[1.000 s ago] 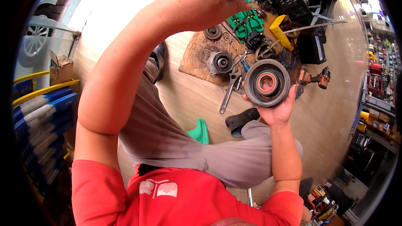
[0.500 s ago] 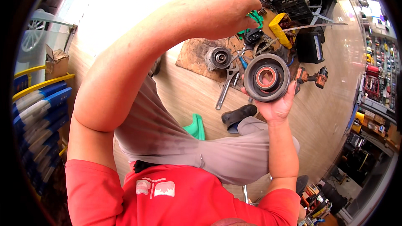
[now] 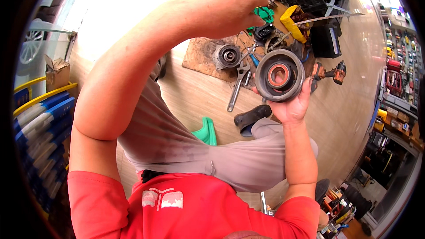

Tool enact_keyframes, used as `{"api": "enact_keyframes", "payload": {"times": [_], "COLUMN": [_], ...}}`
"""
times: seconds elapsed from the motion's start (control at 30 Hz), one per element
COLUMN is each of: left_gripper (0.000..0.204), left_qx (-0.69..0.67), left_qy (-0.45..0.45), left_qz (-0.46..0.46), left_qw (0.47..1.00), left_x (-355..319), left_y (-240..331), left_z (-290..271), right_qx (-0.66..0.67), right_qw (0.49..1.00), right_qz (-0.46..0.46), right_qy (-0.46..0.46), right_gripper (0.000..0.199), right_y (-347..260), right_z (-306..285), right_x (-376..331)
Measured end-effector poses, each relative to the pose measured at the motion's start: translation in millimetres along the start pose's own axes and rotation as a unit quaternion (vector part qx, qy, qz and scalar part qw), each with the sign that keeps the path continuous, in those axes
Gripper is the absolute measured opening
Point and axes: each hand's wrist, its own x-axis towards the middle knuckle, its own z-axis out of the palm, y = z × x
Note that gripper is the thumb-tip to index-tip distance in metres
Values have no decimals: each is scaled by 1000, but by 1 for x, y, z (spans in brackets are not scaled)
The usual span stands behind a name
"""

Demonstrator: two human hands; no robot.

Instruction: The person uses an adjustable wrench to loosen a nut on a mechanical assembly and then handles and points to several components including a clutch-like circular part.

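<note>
Clamped from below, my right hand (image 3: 290, 106) holds the pulley (image 3: 280, 76) face-up, while my left hand (image 3: 226, 6), closed loosely, hovers at its ten o'clock.

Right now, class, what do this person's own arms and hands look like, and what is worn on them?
Both arms are bare from the short red sleeves down. The left hand and the right hand wear no gloves, and no watch, ring or wristband shows. The red shirt has a pale block marking on the chest.
</note>
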Motion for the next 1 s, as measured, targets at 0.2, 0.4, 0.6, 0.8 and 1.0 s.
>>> {"api": "enact_keyframes", "payload": {"times": [0.2,0.4,0.6,0.8,1.0], "left_gripper": [24,31,34,30,27], "left_qx": [10,-8,28,27,23], "left_qy": [-20,0,-6,-22,-22], "left_qz": [-4,-11,-17,-24,-16], "left_qw": [1000,1000,999,999,999], "left_x": [3,4,1,1,0], "left_y": [-2,-5,-2,0,-1], "left_z": [2,12,9,4,4], "right_qx": [9,24,12,14,6], "right_qw": [1000,1000,1000,1000,1000], "right_qz": [0,-3,-11,-4,5], "right_qy": [2,-18,-12,1,18], "right_gripper": [90,84,86,86,85], "right_y": [-1,-2,-3,-2,-1], "right_z": [-2,-1,4,4,0], "right_x": [0,0,-1,-2,-1]}}
